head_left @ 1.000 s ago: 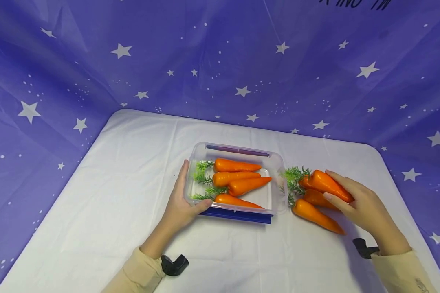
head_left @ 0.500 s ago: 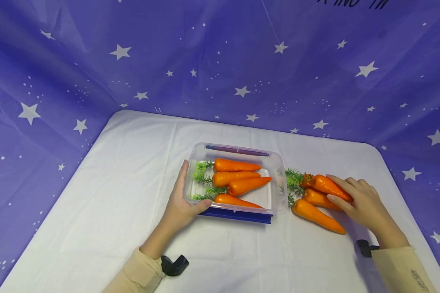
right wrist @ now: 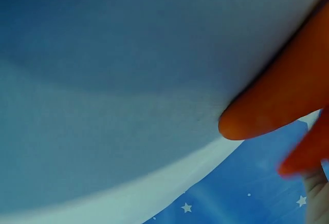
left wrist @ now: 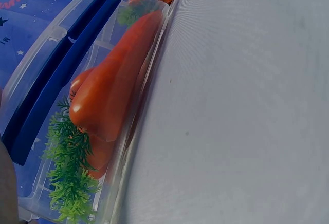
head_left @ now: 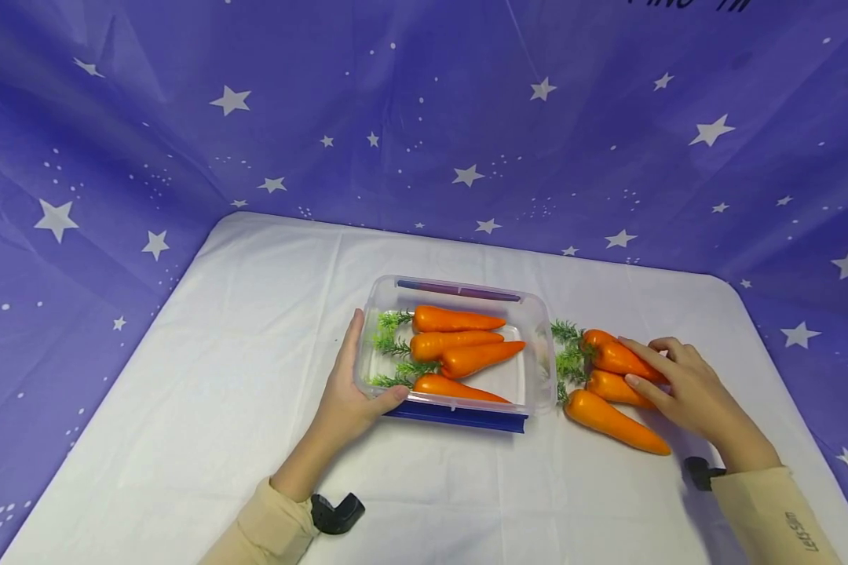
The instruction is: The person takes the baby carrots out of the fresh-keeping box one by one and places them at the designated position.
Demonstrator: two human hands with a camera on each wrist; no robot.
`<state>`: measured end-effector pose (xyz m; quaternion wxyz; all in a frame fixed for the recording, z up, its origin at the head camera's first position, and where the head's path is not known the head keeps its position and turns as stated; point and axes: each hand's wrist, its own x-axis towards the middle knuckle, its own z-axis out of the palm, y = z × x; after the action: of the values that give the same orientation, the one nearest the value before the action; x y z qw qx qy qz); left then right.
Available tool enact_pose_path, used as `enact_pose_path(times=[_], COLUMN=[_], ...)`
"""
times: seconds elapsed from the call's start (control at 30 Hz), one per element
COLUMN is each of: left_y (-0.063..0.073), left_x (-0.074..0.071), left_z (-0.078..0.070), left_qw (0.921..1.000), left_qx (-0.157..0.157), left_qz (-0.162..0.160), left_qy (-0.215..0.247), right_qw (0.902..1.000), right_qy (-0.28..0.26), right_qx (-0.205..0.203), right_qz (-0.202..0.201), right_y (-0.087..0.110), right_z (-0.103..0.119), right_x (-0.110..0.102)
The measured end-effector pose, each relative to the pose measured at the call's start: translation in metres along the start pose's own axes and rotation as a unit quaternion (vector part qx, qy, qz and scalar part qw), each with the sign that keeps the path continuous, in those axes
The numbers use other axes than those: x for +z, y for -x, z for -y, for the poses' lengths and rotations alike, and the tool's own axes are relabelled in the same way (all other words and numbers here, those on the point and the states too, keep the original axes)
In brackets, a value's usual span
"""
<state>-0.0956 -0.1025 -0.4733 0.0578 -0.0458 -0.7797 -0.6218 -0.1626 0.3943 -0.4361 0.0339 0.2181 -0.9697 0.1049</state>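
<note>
My left hand grips the left end of a clear plastic food container, thumb over its near left corner. Several toy carrots with green tops lie inside; one container carrot shows through the wall in the left wrist view. To the container's right, my right hand pinches an orange carrot between thumb and index finger, on top of a small pile. Under and beside it lie a middle carrot and a front carrot, whose tip appears in the right wrist view.
A blue latch flap hangs open along the container's near side, with another blue flap at the far side. White cloth covers the table. A purple star-patterned curtain surrounds the back and sides.
My right hand has lowered its carrot onto the pile and shifted it slightly left. The left hand and the container have stayed in place.
</note>
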Motion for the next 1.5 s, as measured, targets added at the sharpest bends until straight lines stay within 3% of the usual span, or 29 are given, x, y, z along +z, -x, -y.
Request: enact_pose_path(times=[0.33, 0.43, 0.53, 0.7, 1.0, 1.23, 1.5], left_y=[0.001, 0.001, 0.001, 0.0, -0.001, 0.0, 0.0], left_x=[0.0, 0.0, 0.0, -0.001, -0.001, -0.001, 0.0], left_z=[-0.001, 0.0, 0.0, -0.001, -0.001, 0.0, 0.001], left_qw=[1.0, 1.0, 1.0, 1.0, 0.9999, 0.9998, 1.0], left_qx=[0.005, 0.005, 0.006, 0.008, 0.011, 0.01, 0.007], left_qz=[-0.001, -0.001, -0.001, -0.002, -0.004, -0.006, -0.003], left_qy=[0.004, 0.005, 0.003, 0.001, -0.001, -0.013, -0.006], right_qw=[0.9971, 0.9967, 0.9974, 0.9974, 0.9934, 0.9926, 0.9861], right_qy=[-0.013, -0.017, -0.033, -0.066, -0.089, -0.075, -0.056], right_qx=[0.038, 0.045, 0.049, 0.023, -0.038, -0.091, -0.154], right_qz=[0.065, 0.065, 0.041, -0.018, -0.061, -0.031, 0.025], right_y=[0.0, 0.0, -0.001, -0.006, -0.033, -0.066, -0.095], right_z=[0.002, 0.004, 0.006, 0.012, 0.049, 0.093, 0.135], right_x=[-0.004, -0.006, -0.009, -0.017, -0.035, -0.037, -0.021])
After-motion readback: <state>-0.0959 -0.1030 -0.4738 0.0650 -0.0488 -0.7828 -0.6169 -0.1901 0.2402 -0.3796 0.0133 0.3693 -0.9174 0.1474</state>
